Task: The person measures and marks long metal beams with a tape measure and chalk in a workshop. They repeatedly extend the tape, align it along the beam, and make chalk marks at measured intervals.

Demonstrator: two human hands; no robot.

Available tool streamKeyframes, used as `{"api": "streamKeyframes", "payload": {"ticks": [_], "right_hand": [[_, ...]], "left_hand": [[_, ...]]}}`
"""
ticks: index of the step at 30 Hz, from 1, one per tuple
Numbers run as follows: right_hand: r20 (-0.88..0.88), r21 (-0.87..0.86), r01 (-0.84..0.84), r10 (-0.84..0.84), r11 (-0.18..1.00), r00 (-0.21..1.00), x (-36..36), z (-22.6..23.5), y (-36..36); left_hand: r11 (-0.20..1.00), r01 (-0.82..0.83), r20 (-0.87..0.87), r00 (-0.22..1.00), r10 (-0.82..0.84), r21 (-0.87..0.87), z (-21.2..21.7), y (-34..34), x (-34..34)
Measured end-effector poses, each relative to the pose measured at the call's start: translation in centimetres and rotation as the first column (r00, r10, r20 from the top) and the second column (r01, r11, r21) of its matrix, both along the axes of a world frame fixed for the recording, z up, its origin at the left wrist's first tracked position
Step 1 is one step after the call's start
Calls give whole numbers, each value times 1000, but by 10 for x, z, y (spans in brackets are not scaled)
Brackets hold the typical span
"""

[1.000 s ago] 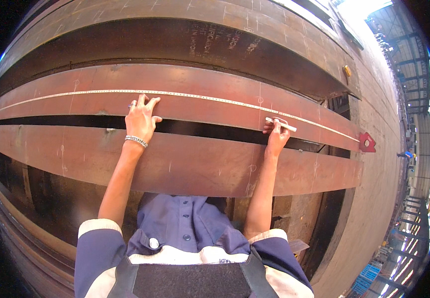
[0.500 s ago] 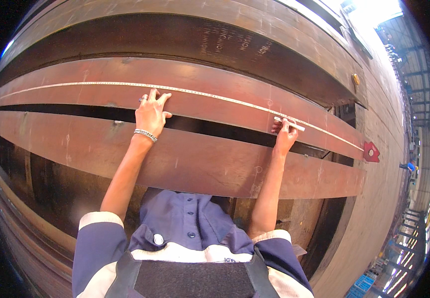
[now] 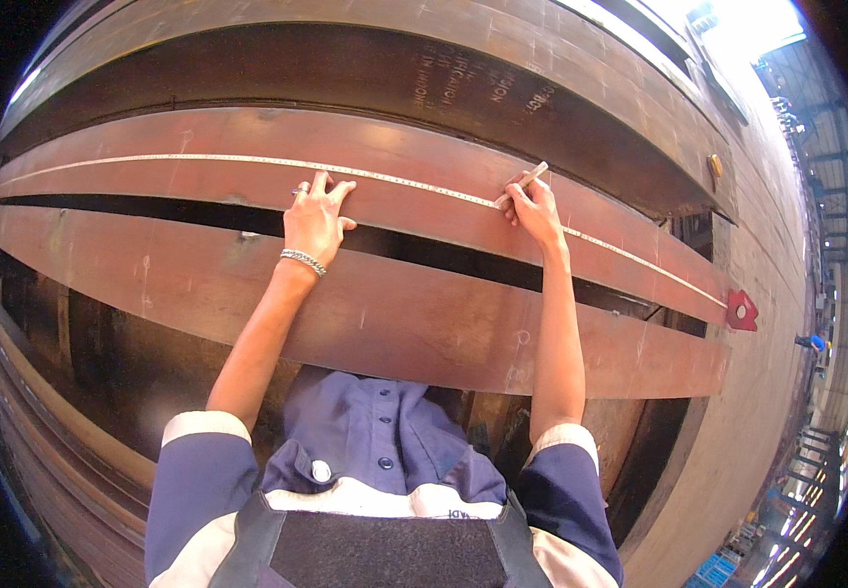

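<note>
Pretty sure this is a heavy steel fabrication workshop, like a big industrial hall. Dead giveaway is the long red-brown steel beam (image 3: 414,152) with a tape measure (image 3: 247,158) stretched along it. A second red-brown beam (image 3: 394,304) lies on the near side of it, with pale lines and circles scrawled on top, and a chunky dark beam (image 3: 296,69) with faint pale lettering sits just beyond it. Well past its right end you get a broad brownish floor (image 3: 737,412), tall metal framework (image 3: 796,118) and a tiny person in blue (image 3: 816,342), too small to make out much.
</note>
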State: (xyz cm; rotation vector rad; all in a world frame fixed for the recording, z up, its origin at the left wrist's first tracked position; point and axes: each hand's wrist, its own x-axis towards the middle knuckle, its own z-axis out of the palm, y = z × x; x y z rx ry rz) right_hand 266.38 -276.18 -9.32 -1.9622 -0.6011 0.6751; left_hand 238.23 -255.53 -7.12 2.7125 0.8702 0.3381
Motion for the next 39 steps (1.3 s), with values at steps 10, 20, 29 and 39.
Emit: {"api": "streamKeyframes", "payload": {"ticks": [10, 20, 29, 39], "right_hand": [[19, -48, -38, 39, 998, 999, 5, -3, 4], [132, -86, -82, 93, 993, 987, -1, 6, 6], [609, 30, -63, 32, 998, 793, -5, 12, 23], [385, 201, 41, -117, 979, 916, -21, 20, 9]], "left_hand": [[999, -24, -24, 999, 23, -24, 2, 0, 1], [1000, -15, 8, 1000, 16, -8, 0, 0, 0], [1000, -14, -11, 1000, 14, -14, -2, 0, 0], [999, -11, -43, 999, 9, -40, -5, 1, -2]]}}
